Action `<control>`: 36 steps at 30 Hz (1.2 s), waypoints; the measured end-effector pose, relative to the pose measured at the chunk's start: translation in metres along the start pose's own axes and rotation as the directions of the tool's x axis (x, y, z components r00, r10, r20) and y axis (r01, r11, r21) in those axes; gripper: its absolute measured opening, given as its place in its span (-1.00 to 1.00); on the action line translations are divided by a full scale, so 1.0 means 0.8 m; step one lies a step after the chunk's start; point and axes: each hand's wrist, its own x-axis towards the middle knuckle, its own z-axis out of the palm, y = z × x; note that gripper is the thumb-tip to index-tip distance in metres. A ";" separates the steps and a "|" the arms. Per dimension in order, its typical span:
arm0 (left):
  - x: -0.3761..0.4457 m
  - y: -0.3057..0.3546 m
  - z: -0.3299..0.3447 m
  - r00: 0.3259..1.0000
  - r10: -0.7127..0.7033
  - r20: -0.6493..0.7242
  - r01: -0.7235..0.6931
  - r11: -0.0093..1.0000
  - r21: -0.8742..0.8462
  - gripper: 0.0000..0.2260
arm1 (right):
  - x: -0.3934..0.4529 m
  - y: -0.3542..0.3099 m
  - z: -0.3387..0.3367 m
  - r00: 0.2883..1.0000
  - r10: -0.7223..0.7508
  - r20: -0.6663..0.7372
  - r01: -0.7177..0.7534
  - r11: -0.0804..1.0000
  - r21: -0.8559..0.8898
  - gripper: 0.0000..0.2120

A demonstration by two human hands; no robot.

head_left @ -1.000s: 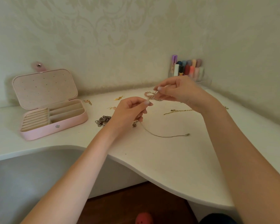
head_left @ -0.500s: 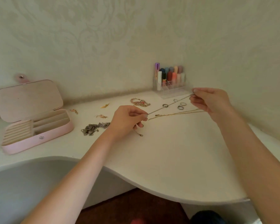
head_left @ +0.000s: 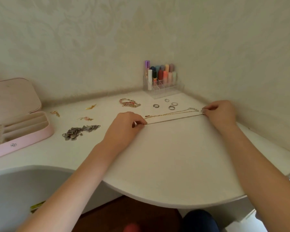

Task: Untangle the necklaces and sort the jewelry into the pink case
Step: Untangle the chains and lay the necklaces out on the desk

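White bench [head_left: 166, 164]: it carried all the jewelry, in a corner of patterned walls.
Thin chain [head_left: 174, 119]: it lay stretched in a straight line low over the bench, between the two hands.
Left hand [head_left: 124, 128]: its fingertips pinched the near end of the thin chain.
Right hand [head_left: 219, 113]: its curled fingers pinched the far end of the thin chain, near the wall.
Gold necklace [head_left: 171, 113]: it lay on the bench just behind the thin chain, roughly parallel to it.
Silver tangle [head_left: 79, 132]: a heap of chains lay left of the left hand.
Pink case [head_left: 20, 141]: it stood open at the left edge, lid up.
Rings [head_left: 171, 105]: four lay behind the gold necklace.
Bracelets [head_left: 130, 103]: they lay left of the rings.
Clear organizer [head_left: 162, 84]: it held coloured tubes in the corner.
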 end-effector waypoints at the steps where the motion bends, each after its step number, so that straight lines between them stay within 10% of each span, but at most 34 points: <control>1: 0.000 -0.004 0.000 1.000 0.001 -0.005 -0.001 1.000 0.014 -0.82 | 0.000 -0.001 0.002 1.000 -0.011 0.000 0.011 1.000 -0.028 -0.91; 21: -0.025 0.016 -0.003 0.992 -0.112 0.050 0.099 0.970 0.221 -0.74 | -0.025 -0.010 0.005 0.999 -0.048 0.023 0.052 0.823 -0.566 -0.72; 36: -0.023 0.010 -0.005 0.996 -0.093 0.006 0.093 0.995 0.028 -0.66 | -0.029 -0.025 0.008 0.986 -0.164 -0.023 0.137 0.888 -0.439 -0.67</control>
